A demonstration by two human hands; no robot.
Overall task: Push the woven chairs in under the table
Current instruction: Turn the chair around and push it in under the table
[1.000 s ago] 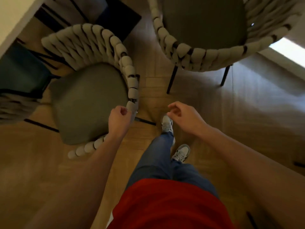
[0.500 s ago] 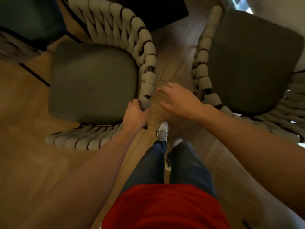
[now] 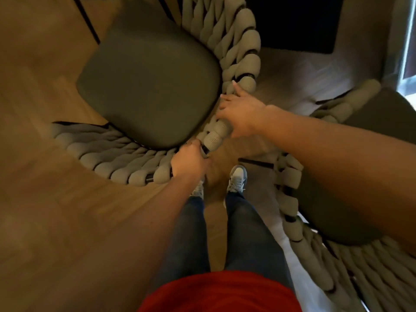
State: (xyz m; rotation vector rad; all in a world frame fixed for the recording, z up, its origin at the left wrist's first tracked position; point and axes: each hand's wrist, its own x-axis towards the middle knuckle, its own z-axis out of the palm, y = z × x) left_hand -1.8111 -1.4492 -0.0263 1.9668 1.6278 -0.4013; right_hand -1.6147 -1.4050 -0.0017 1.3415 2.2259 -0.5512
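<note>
1. Left hand: fingers curled round the rope-woven back rim of the nearer woven chair, gripping it at the near-right curve of the backrest.
2. Right hand: laid on the same rim further along, where the backrest turns up the chair's right side. Thumb is below the rope and the fingers reach over it toward the seat cushion; grip looks partial, index finger extended along the weave.
3. Chair position: stands on the wood floor, directly ahead of the person, cushion facing away toward the upper left of view. Whether any part is under a table cannot be told; no tabletop is identifiable.
4. Second woven chair: on the floor at right, just beside the person's right leg, partly hidden behind the right forearm. Neither hand touches it.
5. Person: both shoes on the floor between the two chairs, blue jeans, red top at bottom edge.
6. Dark rectangular mat lies on the floor beyond the first chair.
</note>
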